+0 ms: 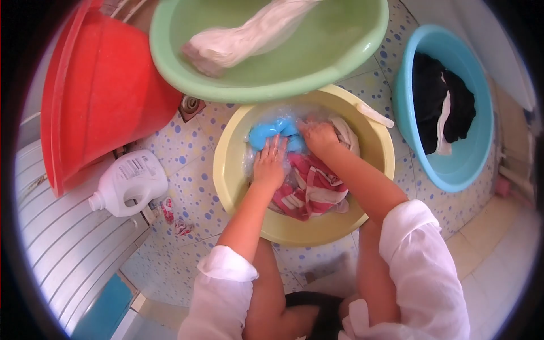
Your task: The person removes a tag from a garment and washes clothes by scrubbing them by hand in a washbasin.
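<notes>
- Touching blue cloth (262,135) inside yellow basin (229,164), left hand (270,165): fingers extended, slightly spread, gripping nothing.
- Right hand (318,137): inside yellow basin; fingertips obscured, opening and grip cannot be determined.
- Red-and-white cloth (311,187): inside yellow basin, near side.
- Green basin (266,93): beyond yellow basin.

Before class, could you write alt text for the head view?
A person's left hand touches a blue item, right hand alongside, in a yellow basin that also holds red-and-white cloth. Around it are a green basin, light-blue basin, red tub and white jug.
</notes>
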{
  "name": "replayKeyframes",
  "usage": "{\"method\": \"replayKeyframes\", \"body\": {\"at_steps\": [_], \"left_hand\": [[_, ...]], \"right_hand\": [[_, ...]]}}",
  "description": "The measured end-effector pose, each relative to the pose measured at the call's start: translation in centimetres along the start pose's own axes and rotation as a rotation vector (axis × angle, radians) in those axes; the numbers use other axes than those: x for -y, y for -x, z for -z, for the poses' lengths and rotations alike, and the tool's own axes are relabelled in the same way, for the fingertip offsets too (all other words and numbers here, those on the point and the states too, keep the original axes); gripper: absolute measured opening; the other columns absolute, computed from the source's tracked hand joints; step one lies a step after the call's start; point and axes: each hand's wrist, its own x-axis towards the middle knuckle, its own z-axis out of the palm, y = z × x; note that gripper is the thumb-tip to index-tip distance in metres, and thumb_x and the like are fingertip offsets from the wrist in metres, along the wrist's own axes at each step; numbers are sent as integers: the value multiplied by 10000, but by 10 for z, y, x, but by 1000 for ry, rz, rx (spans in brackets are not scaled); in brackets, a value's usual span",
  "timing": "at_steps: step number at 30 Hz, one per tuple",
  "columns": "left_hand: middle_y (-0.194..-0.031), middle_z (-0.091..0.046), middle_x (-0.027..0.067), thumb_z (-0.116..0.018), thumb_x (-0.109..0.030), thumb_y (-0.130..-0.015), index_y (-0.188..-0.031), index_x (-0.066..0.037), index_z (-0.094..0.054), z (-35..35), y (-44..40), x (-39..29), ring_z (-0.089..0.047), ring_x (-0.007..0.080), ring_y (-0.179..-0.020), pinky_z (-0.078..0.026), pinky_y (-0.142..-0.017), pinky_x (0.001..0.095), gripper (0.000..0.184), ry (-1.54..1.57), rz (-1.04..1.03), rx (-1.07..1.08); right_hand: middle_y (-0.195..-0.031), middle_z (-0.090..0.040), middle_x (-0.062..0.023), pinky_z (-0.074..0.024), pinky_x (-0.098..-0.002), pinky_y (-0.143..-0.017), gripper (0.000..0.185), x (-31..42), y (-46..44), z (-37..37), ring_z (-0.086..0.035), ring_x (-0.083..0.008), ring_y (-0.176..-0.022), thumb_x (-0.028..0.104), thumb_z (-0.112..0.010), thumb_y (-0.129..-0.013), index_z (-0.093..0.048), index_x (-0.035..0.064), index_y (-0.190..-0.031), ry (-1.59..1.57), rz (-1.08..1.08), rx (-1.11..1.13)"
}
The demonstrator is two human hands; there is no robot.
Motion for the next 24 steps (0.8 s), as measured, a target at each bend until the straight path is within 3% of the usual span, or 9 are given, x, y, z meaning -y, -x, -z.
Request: {"method": "replayKeyframes", "body": {"at_steps": [4,6,7,9,12,15,18,22,24], "left_hand": [[-1410,-274,92,-580,-289,-806,-1344,-141,-324,27,-10,0,-265,282,-1291,-295,-995,461,614,120,0,79],[-1333,-392,119,-521,-307,-865,-1318,-88,-350,29,-4,-2,-389,292,-1205,-313,-1004,406,531,1026,251,23],[-1333,-392,119,-521,-307,-865,-1318,-88,-350,42,7,-11,-389,292,-1205,-313,-1004,406,531,1033,261,40],[-1204,-506,108,-475,-363,-892,-1262,-57,-406,86,25,-30,-504,266,-1070,-378,-943,390,485,2425,709,102],[-1014,-590,87,-493,-419,-869,-1151,-46,-499,39,24,13,-576,231,-839,-479,-722,336,468,2605,475,471],[-1008,-591,92,-481,-367,-883,-1130,-31,-512,51,35,-5,-578,235,-842,-484,-728,347,419,2517,606,303],[-1000,-593,101,-462,-290,-903,-1099,-8,-532,75,39,-29,-581,240,-846,-491,-737,364,350,2380,767,34],[-1260,-436,112,-433,-204,-910,-1282,-43,-350,92,29,-35,-440,253,-1147,-372,-961,395,413,2332,451,-219],[-1341,-348,94,-456,-135,-894,-1341,-95,-262,90,28,-17,-364,234,-1217,-331,-995,393,490,2349,443,-281]], "right_hand": [[-856,-598,-140,-493,-357,-687,231,-22,0,-9,-607,-298,-774,42,-583,-692,-611,79,-919,-562,40,-349],[-829,-596,-125,-489,-358,-676,205,1,20,24,-603,-293,-767,25,-592,-672,-605,75,-870,-677,39,-484],[-803,-595,-109,-485,-358,-664,182,22,40,41,-599,-289,-759,8,-601,-652,-599,72,-822,-801,22,-596],[-798,-588,-71,-482,-356,-625,215,66,78,77,-591,-276,-722,2,-606,-631,-593,90,-827,-1016,263,-374],[-830,-596,-25,-488,-320,-583,264,121,104,100,-600,-211,-705,47,-618,-590,-583,129,-839,-1106,667,-572],[-821,-603,-16,-498,-310,-574,261,104,87,94,-612,-194,-718,71,-627,-591,-585,160,-833,-795,837,-604],[-824,-623,-18,-506,-334,-604,267,47,37,57,-622,-225,-715,68,-628,-634,-595,148,-886,-692,403,-578],[-937,-610,-80,-500,-338,-705,294,-3,39,52,-614,-235,-827,64,-611,-713,-598,111,-1003,-703,103,-550],[-1024,-596,-117,-479,-320,-799,389,-18,53,69,-582,-204,-951,51,-627,-751,-551,74,-1132,-1107,-205,-478]]}}
